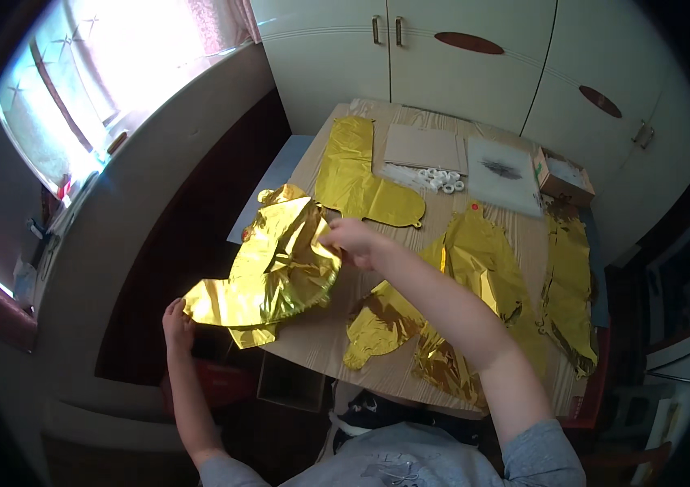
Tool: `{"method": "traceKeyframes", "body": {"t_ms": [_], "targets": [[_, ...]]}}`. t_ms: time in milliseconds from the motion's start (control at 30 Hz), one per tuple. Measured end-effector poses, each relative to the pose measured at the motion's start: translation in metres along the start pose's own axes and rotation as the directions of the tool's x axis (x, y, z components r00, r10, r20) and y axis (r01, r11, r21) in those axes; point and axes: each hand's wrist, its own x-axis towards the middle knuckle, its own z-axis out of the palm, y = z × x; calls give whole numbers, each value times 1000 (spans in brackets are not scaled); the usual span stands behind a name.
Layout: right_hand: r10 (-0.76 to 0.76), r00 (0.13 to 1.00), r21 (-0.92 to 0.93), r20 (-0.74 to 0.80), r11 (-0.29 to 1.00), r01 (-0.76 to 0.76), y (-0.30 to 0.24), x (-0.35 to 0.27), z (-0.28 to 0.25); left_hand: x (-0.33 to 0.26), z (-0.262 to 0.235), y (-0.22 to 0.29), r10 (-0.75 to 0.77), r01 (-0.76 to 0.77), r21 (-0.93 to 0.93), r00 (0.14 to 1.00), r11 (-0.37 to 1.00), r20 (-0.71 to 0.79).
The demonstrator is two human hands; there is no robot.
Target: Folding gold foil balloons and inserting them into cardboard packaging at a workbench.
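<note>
Head — held foil [268, 268], outline unclear

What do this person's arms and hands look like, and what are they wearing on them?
The left hand and right hand are both bare, with no gloves. The forearms are bare too, with no watch showing. Higher up, there are plain, light grey sleeves. The sleeves are short.

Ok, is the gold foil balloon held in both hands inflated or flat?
Flat, not inflated: the gold foil balloon looks limp and creased between the left hand and right hand.
</note>
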Motion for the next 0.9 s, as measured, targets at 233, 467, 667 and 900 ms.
{"method": "traceKeyframes", "body": {"t_ms": [233, 467, 667, 900], "targets": [[-178, 980, 284, 88, 947, 147, -84, -18, 58, -154, 94, 52, 679, -826, 433, 551, 362, 484], [-227, 974, 307, -18, 925, 221, -110, -23, 78, -89, 113, 26, 722, -766, 426, 622, 481, 303], [-222, 936, 56, -275, 968, 246, -138, 58, 47, -18, 140, 112, 863, -830, 552, 332, 75, 381], [-558, 784, -82, -272, 826, 558, -233, 32, 88, -45, 116, 220, 972, -748, 648, 17, -142, 233]]}}
